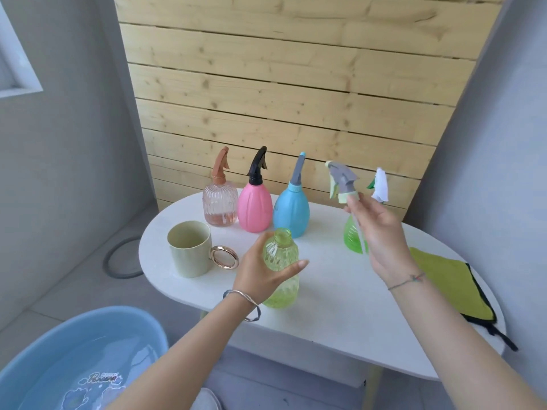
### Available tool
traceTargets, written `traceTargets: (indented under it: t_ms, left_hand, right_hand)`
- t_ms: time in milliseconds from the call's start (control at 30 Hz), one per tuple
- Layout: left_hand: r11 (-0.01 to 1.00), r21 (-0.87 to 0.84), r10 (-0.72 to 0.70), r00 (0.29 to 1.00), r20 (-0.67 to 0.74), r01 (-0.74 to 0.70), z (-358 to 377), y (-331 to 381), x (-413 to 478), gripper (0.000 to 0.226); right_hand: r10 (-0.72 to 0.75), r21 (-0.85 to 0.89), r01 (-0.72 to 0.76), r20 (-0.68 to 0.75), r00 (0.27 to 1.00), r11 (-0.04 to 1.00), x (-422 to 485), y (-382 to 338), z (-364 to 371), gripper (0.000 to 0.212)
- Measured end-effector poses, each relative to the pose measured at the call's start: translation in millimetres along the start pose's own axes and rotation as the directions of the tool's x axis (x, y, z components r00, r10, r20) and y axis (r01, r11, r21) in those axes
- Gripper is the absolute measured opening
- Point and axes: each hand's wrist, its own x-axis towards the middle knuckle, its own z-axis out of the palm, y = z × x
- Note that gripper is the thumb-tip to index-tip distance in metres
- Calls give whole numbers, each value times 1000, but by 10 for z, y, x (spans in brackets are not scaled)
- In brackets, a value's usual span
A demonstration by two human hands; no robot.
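Yellow-green ribbed plastic bottle (pixel 281 270), see-through, neck open w/ no cap, sits upright near front edge of white oval table (pixel 340 306). Left hand (pixel 260 276) wraps its body, thumb across the front. Right hand (pixel 376 229) pinches a grey spray head (pixel 342 180) by its pale green collar, held up above the table; thin clear dip tube (pixel 359 232) hangs below.

Only writing: script lettering (pixel 103 378) on floor of blue basin (pixel 74 324), under water, too blurred to read.

Back row: fluted clear-pink bottle (pixel 220 207) w/ copper sprayer, matte pink bottle (pixel 254 208), blue bottle (pixel 291 211), ridged green bottle (pixel 350 238) behind right hand. Cream mug (pixel 189 253) has a gold ring handle (pixel 225 257). Fuzzy lime cloth (pixel 450 279), black-edged, lies flat at right.
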Motion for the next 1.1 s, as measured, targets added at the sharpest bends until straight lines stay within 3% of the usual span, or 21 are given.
traceTargets:
  t_ms: [167,367,567,867,967,1100]
  left_hand:
    - [1000,-18,-9,999,49,10,152,44,44,65]
    - [1000,-21,-10,996,91,12,148,24,50,68]
    - [1000,21,-12,987,159,8,97,4,67,72]
    - [1000,12,-25,988,152,23,99,30,57,70]
    - [1000,15,-25,988,155,23,102,23,59,70]
    - [1000,13,-24,987,161,22,110,9,70,70]
  right_hand:
    - [-48,256,57,-41,998,965,63,-569,113,13]
    - [-49,415,45,0,999,909,75,-961,369,8]
    - [-81,416,82,-21,996,906,129,-1052,609,6]
    - [-52,400,71,-60,997,914,139,-748,758,7]
    - [-81,325,66,33,996,943,120,-609,753,21]
    - [-118,154,69,336,934,986,94,-503,576,28]
